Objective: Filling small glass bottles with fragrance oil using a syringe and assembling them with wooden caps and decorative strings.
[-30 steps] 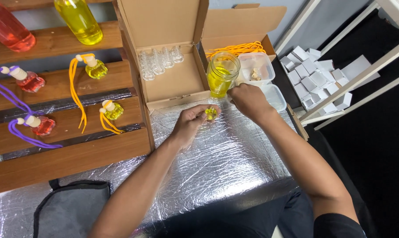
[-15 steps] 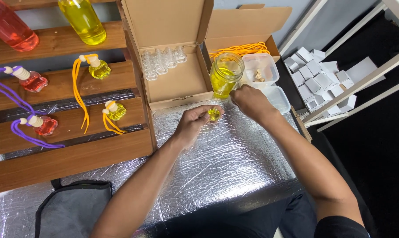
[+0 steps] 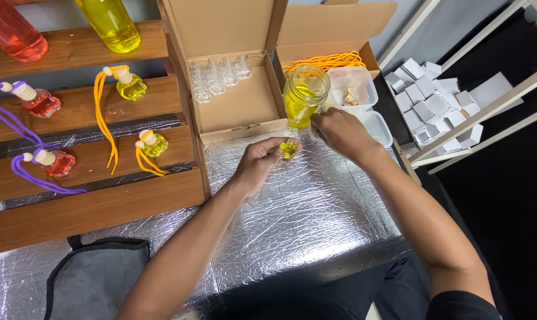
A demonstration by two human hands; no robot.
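My left hand [image 3: 257, 166] pinches a small glass bottle of yellow liquid [image 3: 288, 149] just above the foil-covered table [image 3: 304, 225]. My right hand [image 3: 342, 135] hovers a little to the right of it, back turned up and fingers curled under. Those fingers are hidden, so I cannot tell whether they hold anything. Right behind the right hand stands an open jar of yellow liquid [image 3: 304, 96]. A clear plastic tub [image 3: 352, 88] with small pale parts sits beside the jar, and a second tub or lid [image 3: 380, 127] lies by my right wrist.
An open cardboard box [image 3: 238, 109] holds several empty small bottles [image 3: 218, 74]. Orange cords [image 3: 324, 61] lie in a second box. Wooden shelves [image 3: 90, 204] on the left carry corded yellow [image 3: 151, 144] and red [image 3: 55, 163] bottles. Small white boxes [image 3: 428, 104] are piled at right.
My right hand has drawn back from the small bottle to the right, toward the plastic tubs. The left hand keeps the bottle in nearly the same place.
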